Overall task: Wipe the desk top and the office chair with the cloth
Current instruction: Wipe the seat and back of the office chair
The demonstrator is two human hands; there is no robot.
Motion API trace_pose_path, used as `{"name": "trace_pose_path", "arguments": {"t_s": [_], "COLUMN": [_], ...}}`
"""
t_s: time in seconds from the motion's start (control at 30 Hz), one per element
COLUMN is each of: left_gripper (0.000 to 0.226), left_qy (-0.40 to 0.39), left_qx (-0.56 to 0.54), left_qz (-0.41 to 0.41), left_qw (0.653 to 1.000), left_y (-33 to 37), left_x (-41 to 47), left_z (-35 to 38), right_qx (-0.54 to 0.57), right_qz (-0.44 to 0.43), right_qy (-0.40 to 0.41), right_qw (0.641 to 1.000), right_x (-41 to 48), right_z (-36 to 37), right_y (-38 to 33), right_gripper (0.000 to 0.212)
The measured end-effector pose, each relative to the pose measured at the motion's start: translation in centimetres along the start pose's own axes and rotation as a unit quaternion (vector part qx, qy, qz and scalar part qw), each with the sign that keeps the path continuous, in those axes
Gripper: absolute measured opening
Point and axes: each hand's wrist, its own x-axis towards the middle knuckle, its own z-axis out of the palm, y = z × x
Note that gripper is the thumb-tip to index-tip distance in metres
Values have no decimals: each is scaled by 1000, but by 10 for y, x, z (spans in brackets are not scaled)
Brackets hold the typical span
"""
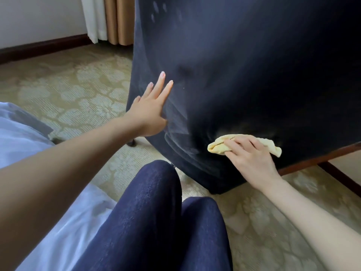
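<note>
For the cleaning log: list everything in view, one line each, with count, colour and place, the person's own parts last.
dark navy fabric office chair: one, navy with pale streaks, upper right.
folded yellow cloth: one, yellow, against the chair's lower part.
floral-patterned carpet: one, beige-green, floor.
dark wooden skirting board: one, dark brown, along the left wall.
white and tan curtains: two, upper left.
pale sheet-like fabric: one, white, lower left.
knees in dark blue trousers: two, bottom centre.
left hand: one, flat on the chair's left edge.
right hand: one, grips the cloth.
</note>
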Motion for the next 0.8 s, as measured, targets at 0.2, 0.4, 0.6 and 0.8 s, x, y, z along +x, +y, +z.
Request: {"name": "trace_pose_path", "arguments": {"t_s": [0.2, 0.4, 0.6, 0.8], "left_gripper": [94, 94, 98, 94], "left_qy": [-18, -24, 3, 49], "left_qx": [28, 32, 8, 0], "left_qz": [5, 1, 24, 60], "left_qw": [999, 999, 1000, 997], "left_y": [-11, -24, -21, 6], "left_x": [-17, -17, -7, 2], "left_z": [-15, -23, -38, -42], "right_qx": [-37, -60, -33, 48], "right_qz": [27, 62, 7, -37], "right_qy": [107, 235, 199, 50], "right_qw": [993, 968, 979, 997], "right_x": [45, 125, 181, 144], "right_z": [-19, -24, -10, 30], "right_y": [16, 15, 5, -28], "right_gripper": [17, 21, 18, 21]}}
